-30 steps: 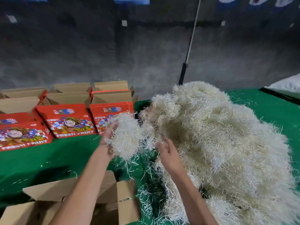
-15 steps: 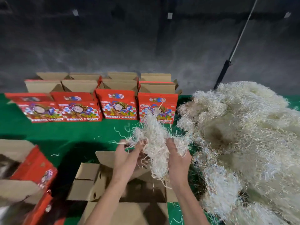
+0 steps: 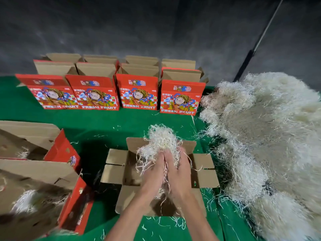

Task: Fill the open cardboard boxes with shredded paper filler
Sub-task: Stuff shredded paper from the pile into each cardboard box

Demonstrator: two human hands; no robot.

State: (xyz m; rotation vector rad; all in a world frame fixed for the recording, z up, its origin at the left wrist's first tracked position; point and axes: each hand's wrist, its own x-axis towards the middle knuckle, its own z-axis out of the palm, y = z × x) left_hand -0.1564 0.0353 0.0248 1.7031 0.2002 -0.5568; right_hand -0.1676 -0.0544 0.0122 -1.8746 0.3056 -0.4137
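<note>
Green table (image 3: 107, 122), filler clump (image 3: 160, 140) between hands (image 3: 165, 173)

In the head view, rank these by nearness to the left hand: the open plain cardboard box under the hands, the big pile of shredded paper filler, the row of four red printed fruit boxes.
From the left hand:
1. Open plain cardboard box, directly beneath the hand.
2. Row of four red printed fruit boxes, upright at the table's far side.
3. Big pile of shredded paper filler, off to the right; its near edge is close to tying with the row.

Green-covered table (image 3: 107, 122). Open cardboard box (image 3: 203, 173) at 6 o'clock; big shredded paper pile (image 3: 271, 145) at 3; row of red fruit boxes (image 3: 139, 92) at 12; two opened red boxes (image 3: 57, 171) at 9; loose shreds (image 3: 175, 221) scattered.
</note>
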